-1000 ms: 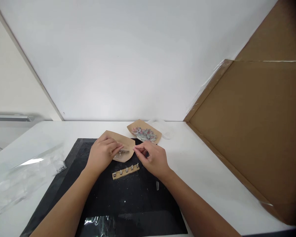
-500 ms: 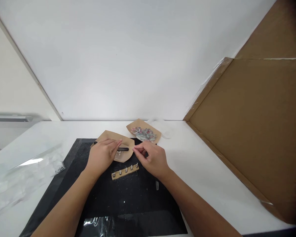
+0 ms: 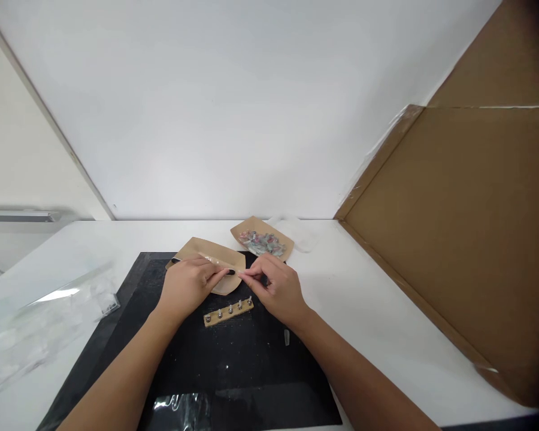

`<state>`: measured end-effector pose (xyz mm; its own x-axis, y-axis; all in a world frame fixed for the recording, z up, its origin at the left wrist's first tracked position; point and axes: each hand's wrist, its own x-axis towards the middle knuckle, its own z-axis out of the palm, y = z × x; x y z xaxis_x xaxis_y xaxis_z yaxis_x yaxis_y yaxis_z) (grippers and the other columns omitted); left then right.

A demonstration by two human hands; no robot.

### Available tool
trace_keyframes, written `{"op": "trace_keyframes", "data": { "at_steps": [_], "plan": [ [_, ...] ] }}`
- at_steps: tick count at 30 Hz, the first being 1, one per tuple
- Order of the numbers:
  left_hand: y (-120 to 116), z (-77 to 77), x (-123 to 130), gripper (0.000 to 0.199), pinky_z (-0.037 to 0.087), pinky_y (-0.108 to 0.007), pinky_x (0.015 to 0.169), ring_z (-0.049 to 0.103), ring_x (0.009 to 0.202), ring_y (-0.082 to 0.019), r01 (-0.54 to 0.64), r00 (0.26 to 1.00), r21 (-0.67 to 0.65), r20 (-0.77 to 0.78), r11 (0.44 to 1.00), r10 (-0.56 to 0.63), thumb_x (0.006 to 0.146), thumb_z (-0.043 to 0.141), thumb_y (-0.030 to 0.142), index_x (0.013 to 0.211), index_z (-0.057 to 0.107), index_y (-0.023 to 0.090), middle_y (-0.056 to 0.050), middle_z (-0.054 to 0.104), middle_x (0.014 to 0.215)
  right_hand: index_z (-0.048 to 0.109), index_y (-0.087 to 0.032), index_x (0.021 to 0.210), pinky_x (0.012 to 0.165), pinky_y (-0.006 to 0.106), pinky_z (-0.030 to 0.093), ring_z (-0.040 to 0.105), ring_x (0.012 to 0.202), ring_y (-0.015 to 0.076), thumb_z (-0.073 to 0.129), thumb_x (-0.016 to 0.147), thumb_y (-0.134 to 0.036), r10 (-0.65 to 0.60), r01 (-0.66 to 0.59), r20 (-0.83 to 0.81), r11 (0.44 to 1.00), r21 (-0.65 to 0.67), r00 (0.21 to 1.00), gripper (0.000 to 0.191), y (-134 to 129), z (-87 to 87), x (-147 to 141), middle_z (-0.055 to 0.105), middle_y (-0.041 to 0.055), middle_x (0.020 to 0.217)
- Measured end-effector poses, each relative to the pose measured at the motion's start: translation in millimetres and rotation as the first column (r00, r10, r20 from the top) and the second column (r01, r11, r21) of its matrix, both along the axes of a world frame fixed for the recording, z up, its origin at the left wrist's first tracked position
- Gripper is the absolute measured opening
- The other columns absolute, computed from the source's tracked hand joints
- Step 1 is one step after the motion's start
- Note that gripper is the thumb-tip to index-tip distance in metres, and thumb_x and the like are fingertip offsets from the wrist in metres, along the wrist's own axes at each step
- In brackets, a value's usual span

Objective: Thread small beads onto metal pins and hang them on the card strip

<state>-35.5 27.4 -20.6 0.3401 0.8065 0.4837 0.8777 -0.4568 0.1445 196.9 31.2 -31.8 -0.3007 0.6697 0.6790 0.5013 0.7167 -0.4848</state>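
Observation:
My left hand (image 3: pixel 188 280) is closed around a slim black pen-like tool (image 3: pixel 231 272), whose dark end sticks out past the thumb toward the right. Opposite it, my right hand (image 3: pixel 273 284) pinches something small and pale at the fingertips, too tiny to make out, right beside the tool's end. Both hands are over a brown paper tray (image 3: pixel 228 287) with small clear bits in it. Nearer to me lies a cardboard strip (image 3: pixel 228 313) carrying several small metal studs with pale tips.
A second paper tray (image 3: pixel 287 244) at the back holds a pile of red and grey pieces (image 3: pixel 263 242). Clear plastic packaging (image 3: pixel 49 323) lies at left. A small clear sliver (image 3: pixel 287 337) rests on the black mat (image 3: pixel 251 371). Tall cardboard (image 3: pixel 458 239) stands at right.
My left fingers have closed further over the black tool, and less of it shows. My two hands' fingertips have come closer together. The strip and trays stay in place.

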Motion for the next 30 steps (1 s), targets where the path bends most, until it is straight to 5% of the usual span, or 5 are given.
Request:
{"op": "trace_keyframes", "data": {
  "at_steps": [4, 8, 14, 22, 30],
  "plan": [
    [1.3, -0.6, 0.4, 0.048, 0.050, -0.030, 0.068, 0.072, 0.076, -0.021, 0.033, 0.997, -0.038, 0.066, 0.999, -0.031, 0.107, 0.047, 0.048, 0.084, 0.079, 0.021, -0.006, 0.077, 0.080, 0.066, -0.023, 0.084, 0.069, 0.031, 0.049, 0.061, 0.074, 0.0175, 0.065, 0.103, -0.034, -0.001, 0.001, -0.002, 1.000, -0.001, 1.000, 0.021, -1.1, 0.6, -0.1, 0.066, 0.0021, 0.079],
    [4.4, -5.9, -2.6, 0.036, 0.056, -0.031, 0.082, 0.075, 0.093, -0.021, 0.077, 0.992, -0.055, 0.106, 0.995, -0.071, 0.110, 0.043, 0.035, 0.117, 0.076, 0.022, -0.006, 0.081, 0.104, 0.064, -0.023, 0.083, 0.069, 0.031, 0.048, 0.062, 0.075, 0.0173, 0.065, 0.103, -0.033, -0.006, 0.006, -0.007, 1.000, 0.011, 1.000, 0.023, -0.9, 1.3, 0.5, 0.065, 0.0015, 0.078],
    [1.4, -7.1, 1.1, 0.069, 0.054, -0.039, 0.103, 0.062, 0.128, -0.022, 0.230, 0.937, -0.083, 0.287, 0.970, -0.198, 0.102, 0.032, 0.009, 0.167, 0.022, 0.032, -0.009, 0.064, 0.143, 0.059, -0.023, 0.079, 0.067, 0.031, 0.047, 0.060, 0.073, 0.0173, 0.066, 0.103, -0.037, -0.018, 0.019, -0.027, 1.000, 0.025, 0.999, 0.029, -0.9, -0.3, 1.3, 0.063, 0.0010, 0.076],
    [-7.4, -3.6, 15.4, 0.038, 0.053, -0.040, 0.099, 0.068, 0.108, -0.024, 0.223, 0.899, -0.248, 0.425, 0.943, -0.101, 0.107, 0.046, 0.034, 0.142, 0.054, 0.023, -0.008, 0.073, 0.115, 0.063, -0.022, 0.083, 0.063, 0.029, 0.046, 0.058, 0.066, 0.0142, 0.067, 0.102, -0.036, 0.012, -0.011, -0.029, 1.000, 0.014, 1.000, 0.024, -2.0, -3.6, 0.7, 0.062, 0.0008, 0.078],
    [-9.3, 3.3, 22.2, 0.033, 0.055, -0.033, 0.082, 0.070, 0.093, -0.022, 0.273, 0.813, -0.366, 0.582, 0.890, -0.010, 0.102, 0.055, 0.046, 0.111, 0.074, 0.020, -0.007, 0.075, 0.105, 0.064, -0.021, 0.085, 0.070, 0.030, 0.049, 0.061, 0.074, 0.0159, 0.072, 0.098, -0.030, 0.123, -0.119, -0.042, 0.989, 0.093, 0.992, 0.018, 3.8, -9.8, 2.1, 0.065, 0.0019, 0.082]
  ]
}}
